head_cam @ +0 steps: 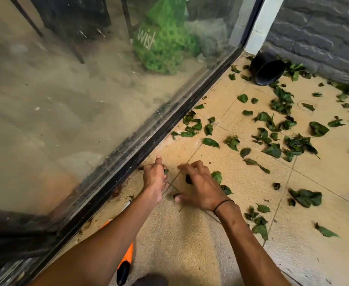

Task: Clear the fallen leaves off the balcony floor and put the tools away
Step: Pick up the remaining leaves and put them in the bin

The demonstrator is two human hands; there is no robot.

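Green fallen leaves (pixel 272 129) lie scattered over the beige tiled balcony floor (pixel 190 244), densest toward the middle and right. My left hand (pixel 155 178) is down on the floor beside the black door track and pinches a small leaf (pixel 166 171) in its fingers. My right hand (pixel 200 186) hovers just right of it with fingers curled over a dark leaf (pixel 188 179); a black band circles its wrist. More leaves (pixel 217 176) lie just beyond its fingers. An orange and black tool (pixel 126 263) lies on the floor under my left forearm, mostly hidden.
A glass sliding door (pixel 87 100) with a dirty black track (pixel 140 153) runs along the left. Behind the glass stands a green bag (pixel 163 38). A black pot (pixel 267 71) lies tipped in the far corner against a grey brick wall (pixel 324 34).
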